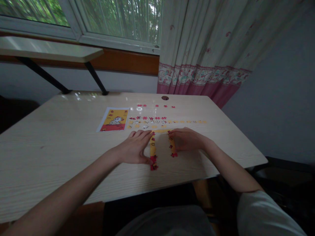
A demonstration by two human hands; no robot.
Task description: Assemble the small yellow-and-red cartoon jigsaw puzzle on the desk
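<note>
Three sides of a jigsaw border (153,144) appear laid out on the pale table (73,157) in my feed: a left column running from yellow down to red, a shorter right column (171,142), and a thin yellow top strip (161,131) between their far ends. I cannot tell whether the corners are fully locked, since fingertips cover part of them. No bottom side links the columns, and the middle is not filled in, so I judge this an early stage. The loose pieces (145,118) wait in rough rows beyond the border, red ones farthest, then yellow and white, with the picture sheet (114,119) to their left. I see the left hand (134,147) spread wide along the left column, thumb by its near end and fingers at the far corner, bracketing it without lifting anything. The right hand (185,140) comes in from the other side, fingers partly curled, fingertips on the top right corner; whether it pinches a piece there I cannot tell. Both forearms angle inward, and the hands rest low over the tabletop.
</note>
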